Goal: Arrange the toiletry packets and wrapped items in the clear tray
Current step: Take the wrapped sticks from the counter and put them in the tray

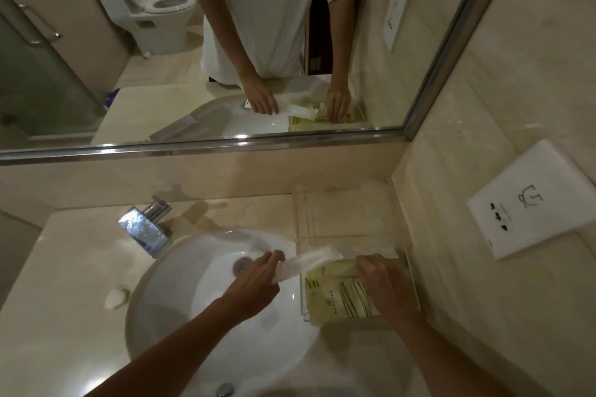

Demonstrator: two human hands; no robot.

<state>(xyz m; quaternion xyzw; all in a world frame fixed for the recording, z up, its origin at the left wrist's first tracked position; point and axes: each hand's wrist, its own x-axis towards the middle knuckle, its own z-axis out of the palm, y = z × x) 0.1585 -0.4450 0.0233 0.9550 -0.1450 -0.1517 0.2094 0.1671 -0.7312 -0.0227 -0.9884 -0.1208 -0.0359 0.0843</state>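
The left hand (258, 280) pinches a white wrapped item (309, 263) over the sink's (180, 284) right rim. The right hand (383, 284) grips yellow packets (342, 293) in the clear tray (348, 219) on the worktop (74, 267).

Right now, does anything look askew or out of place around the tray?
Yes. A long white wrapped item, held by the left hand, lies slanted across the clear tray's left edge, one end over the sink. The yellow packets under the right hand lie inside.
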